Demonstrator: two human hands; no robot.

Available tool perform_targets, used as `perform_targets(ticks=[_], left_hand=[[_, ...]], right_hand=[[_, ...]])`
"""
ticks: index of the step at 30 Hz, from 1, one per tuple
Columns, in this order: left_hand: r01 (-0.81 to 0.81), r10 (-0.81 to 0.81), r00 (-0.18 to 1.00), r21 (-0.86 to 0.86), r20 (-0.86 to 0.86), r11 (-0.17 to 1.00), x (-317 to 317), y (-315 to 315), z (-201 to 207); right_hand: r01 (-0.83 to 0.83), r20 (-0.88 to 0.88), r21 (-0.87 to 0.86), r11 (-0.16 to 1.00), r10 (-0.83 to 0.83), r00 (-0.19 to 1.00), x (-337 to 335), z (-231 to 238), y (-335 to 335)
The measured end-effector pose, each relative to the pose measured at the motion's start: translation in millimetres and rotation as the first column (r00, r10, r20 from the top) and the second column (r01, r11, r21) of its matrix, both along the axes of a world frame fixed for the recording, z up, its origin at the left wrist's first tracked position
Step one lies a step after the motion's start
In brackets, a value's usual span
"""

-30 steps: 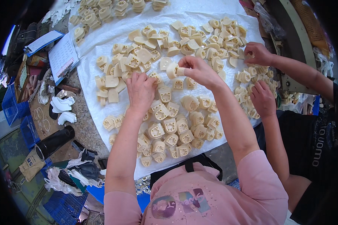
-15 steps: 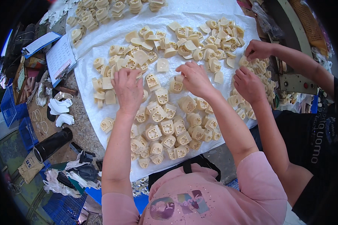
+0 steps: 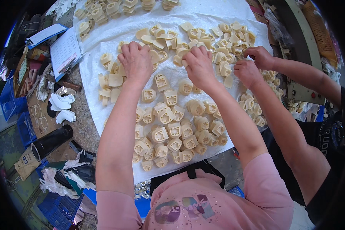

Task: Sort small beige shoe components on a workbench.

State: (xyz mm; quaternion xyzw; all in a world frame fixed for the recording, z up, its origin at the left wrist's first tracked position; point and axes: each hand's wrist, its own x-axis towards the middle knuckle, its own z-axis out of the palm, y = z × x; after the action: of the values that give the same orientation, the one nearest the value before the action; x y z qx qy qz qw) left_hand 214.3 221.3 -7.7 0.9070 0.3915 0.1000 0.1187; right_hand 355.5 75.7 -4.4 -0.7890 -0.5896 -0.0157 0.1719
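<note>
Many cream-coloured molded plastic parts (image 3: 174,130) with rounded ends and holes lie on a white sheet. Some are stacked or upright in the near middle; others form loose heaps farther off. My left hand (image 3: 136,63) reaches into the far-left heap, its fingers bent down and closed among the parts; what they grip is hidden. A flat cream part (image 3: 155,56) lies beside its thumb side. At the edge of the far-middle heap, my right hand (image 3: 198,67) is closed with fingers curled around a cream part, mostly covered by the hand.
On the right, a co-worker's hands (image 3: 253,65) meet over another heap. More stacked parts (image 3: 113,9) stand at the far edge. Left of the sheet (image 3: 92,92) are a paper clipboard (image 3: 65,53), white curved pieces (image 3: 61,101), a black cylinder (image 3: 53,138) and blue baskets (image 3: 13,101).
Both my hands have moved farther away over the heaps. A lone flat part between them is no longer there. The co-worker's hands have come together, and the view has shifted slightly.
</note>
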Motion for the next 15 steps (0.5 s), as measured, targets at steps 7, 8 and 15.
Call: perform_targets(ticks=[7,8,15], left_hand=[[0.121,-0.112,0.988,-0.086,0.103,0.989,-6,1,7],[0.170,-0.159,0.979,-0.077,0.125,0.982,-7,0,8],[0.330,-0.259,0.850,-0.080,0.459,0.940,-22,2,6]], right_hand=[[-0.039,-0.327,-0.257,0.966,-0.049,0.944,9,33,-40],[-0.101,-0.423,-0.366,0.925,-0.068,0.903,9,35,-42],[0.007,-0.168,-0.360,0.933,-0.072,0.983,-4,0,-40]])
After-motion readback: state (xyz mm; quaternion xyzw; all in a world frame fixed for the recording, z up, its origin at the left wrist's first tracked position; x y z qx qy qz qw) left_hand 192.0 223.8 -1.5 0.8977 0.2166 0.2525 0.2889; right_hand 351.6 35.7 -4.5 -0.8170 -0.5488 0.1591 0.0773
